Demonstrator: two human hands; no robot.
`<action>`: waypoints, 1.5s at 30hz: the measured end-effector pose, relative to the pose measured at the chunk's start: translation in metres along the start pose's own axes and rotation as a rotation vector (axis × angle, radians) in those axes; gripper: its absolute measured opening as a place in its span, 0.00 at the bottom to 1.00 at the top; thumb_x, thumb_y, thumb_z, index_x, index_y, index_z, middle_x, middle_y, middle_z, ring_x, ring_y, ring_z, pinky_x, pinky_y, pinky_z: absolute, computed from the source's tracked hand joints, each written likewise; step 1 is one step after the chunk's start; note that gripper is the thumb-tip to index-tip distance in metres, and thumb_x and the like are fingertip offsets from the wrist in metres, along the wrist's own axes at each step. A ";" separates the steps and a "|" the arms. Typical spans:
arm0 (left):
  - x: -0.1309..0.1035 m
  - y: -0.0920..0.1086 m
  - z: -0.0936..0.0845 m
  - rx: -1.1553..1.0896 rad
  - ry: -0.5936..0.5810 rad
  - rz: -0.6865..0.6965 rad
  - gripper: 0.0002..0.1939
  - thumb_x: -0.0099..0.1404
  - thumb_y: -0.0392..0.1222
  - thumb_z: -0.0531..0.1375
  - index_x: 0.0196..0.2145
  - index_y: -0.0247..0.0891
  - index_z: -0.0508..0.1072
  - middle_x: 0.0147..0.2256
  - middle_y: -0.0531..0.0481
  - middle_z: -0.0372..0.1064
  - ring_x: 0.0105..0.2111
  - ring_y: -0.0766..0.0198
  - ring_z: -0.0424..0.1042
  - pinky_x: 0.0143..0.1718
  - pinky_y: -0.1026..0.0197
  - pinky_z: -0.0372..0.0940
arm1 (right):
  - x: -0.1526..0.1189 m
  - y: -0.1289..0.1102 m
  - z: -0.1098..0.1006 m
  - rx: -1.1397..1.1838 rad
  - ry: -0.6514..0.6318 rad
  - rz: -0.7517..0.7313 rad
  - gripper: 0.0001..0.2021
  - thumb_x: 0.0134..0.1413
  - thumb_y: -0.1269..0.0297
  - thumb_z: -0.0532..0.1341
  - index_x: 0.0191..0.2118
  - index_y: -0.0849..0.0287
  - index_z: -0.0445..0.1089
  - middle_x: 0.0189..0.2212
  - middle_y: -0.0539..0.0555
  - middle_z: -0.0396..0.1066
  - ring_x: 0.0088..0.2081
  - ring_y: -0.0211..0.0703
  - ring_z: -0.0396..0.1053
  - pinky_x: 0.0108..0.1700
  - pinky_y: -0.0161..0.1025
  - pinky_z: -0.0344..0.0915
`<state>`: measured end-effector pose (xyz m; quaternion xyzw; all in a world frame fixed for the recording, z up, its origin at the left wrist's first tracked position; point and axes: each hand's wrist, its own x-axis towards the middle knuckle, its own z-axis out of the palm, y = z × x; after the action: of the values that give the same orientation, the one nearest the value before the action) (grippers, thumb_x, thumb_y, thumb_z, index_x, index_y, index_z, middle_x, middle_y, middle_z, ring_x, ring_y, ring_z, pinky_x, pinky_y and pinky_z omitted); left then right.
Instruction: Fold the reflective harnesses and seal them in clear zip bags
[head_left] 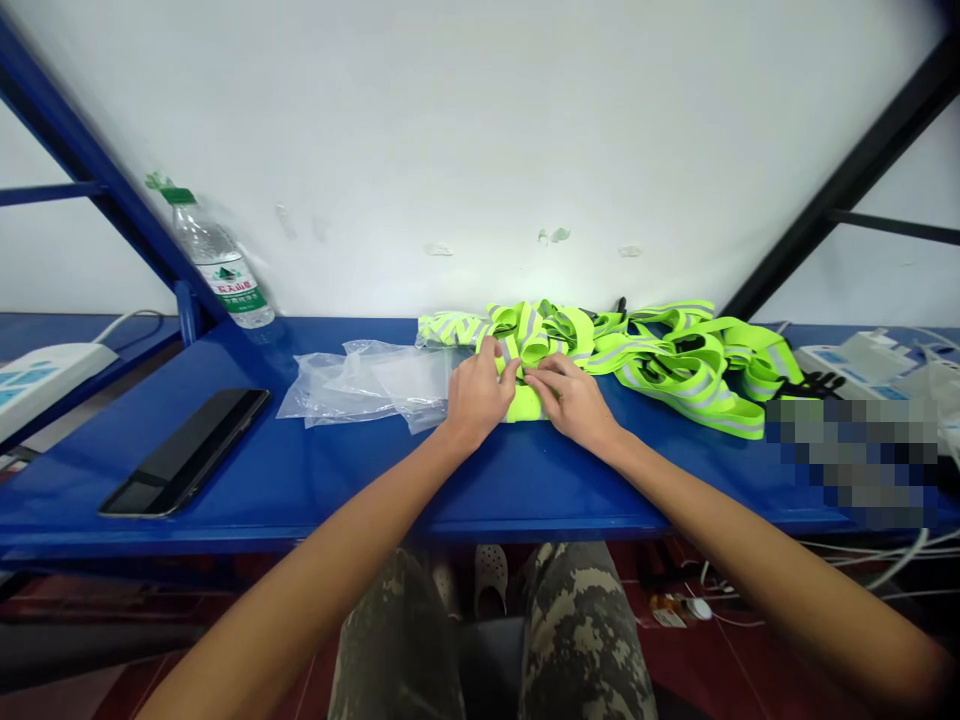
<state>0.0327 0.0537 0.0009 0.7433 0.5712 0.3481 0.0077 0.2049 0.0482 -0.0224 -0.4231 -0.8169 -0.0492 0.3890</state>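
Neon yellow-green straps with silver stripes (697, 385) lie in a tangled pile along the back of the blue table, with black buckles among them. My left hand (481, 390) and my right hand (571, 398) face each other at the pile's left part, both closed with fingers pinched on a yellow-green strap (525, 405). The fingertips are close together over it. Clear plastic bags (367, 385) lie flat just left of my left hand, one edge reaching up to it.
A black phone (187, 450) lies on the blue table (315, 490) at the left. A water bottle (225, 265) stands against the wall. Power strips (52, 375) with white cables are at both sides. A blurred patch (859, 460) covers something at the right.
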 end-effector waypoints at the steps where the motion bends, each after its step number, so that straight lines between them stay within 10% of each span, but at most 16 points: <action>1: -0.002 0.001 0.000 0.010 0.016 -0.010 0.15 0.70 0.53 0.54 0.45 0.40 0.65 0.32 0.49 0.75 0.33 0.56 0.76 0.33 0.60 0.62 | 0.000 0.000 0.000 -0.016 -0.010 0.004 0.16 0.68 0.61 0.53 0.44 0.60 0.78 0.38 0.60 0.71 0.38 0.47 0.71 0.41 0.43 0.69; 18: 0.000 -0.016 0.008 -0.166 0.008 -0.012 0.08 0.66 0.38 0.56 0.42 0.39 0.61 0.40 0.46 0.69 0.41 0.58 0.71 0.43 0.57 0.63 | -0.014 -0.009 -0.007 0.026 -0.095 -0.070 0.23 0.59 0.48 0.62 0.52 0.59 0.72 0.48 0.63 0.72 0.53 0.56 0.70 0.57 0.55 0.68; 32: -0.014 -0.007 -0.004 0.124 -0.063 0.059 0.18 0.71 0.56 0.52 0.38 0.38 0.68 0.30 0.46 0.72 0.32 0.57 0.72 0.33 0.59 0.60 | -0.010 -0.008 -0.013 -0.096 -0.278 -0.140 0.21 0.65 0.53 0.56 0.53 0.65 0.70 0.47 0.65 0.74 0.52 0.59 0.70 0.56 0.56 0.67; 45: -0.026 -0.029 -0.015 -0.115 -0.195 0.333 0.22 0.65 0.53 0.62 0.50 0.38 0.63 0.49 0.41 0.69 0.51 0.51 0.69 0.51 0.52 0.65 | -0.002 0.005 -0.011 0.014 -0.258 0.073 0.17 0.66 0.54 0.57 0.52 0.58 0.72 0.47 0.59 0.77 0.49 0.54 0.74 0.51 0.49 0.69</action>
<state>-0.0021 0.0356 -0.0129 0.8561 0.4159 0.3032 0.0477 0.2162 0.0454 -0.0174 -0.4526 -0.8445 0.0257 0.2853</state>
